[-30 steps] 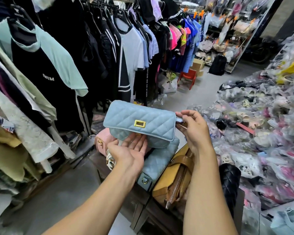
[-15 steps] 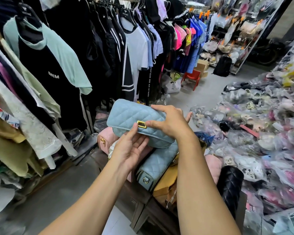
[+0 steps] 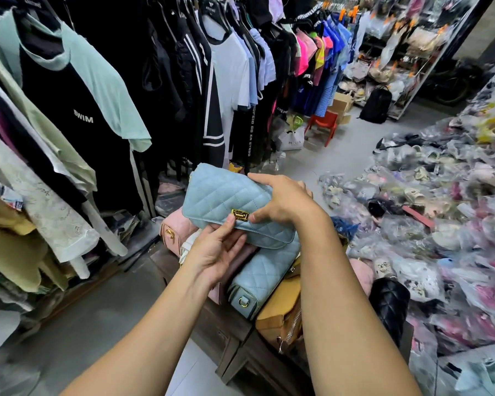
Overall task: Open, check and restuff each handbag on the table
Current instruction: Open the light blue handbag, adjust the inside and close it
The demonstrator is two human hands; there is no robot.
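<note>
- Crowded clothes racks [image 3: 126, 95] stand behind; the blue handbag [image 3: 220, 195] is held up above the table [image 3: 229, 341]
- Step in hand: opening it; the gold clasp [image 3: 240, 215] looks fastened between both thumbs; next, I judge, release it and lift the flap
- Left hand [image 3: 215, 252] is palm-up beneath, thumb and fingers pinching the flap edge; right hand [image 3: 283, 201] grips the far end, forefinger along the top

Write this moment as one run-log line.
stage: opening | held: blue handbag, flap shut | left hand: pinches flap by gold clasp | right hand: grips bag top
</note>
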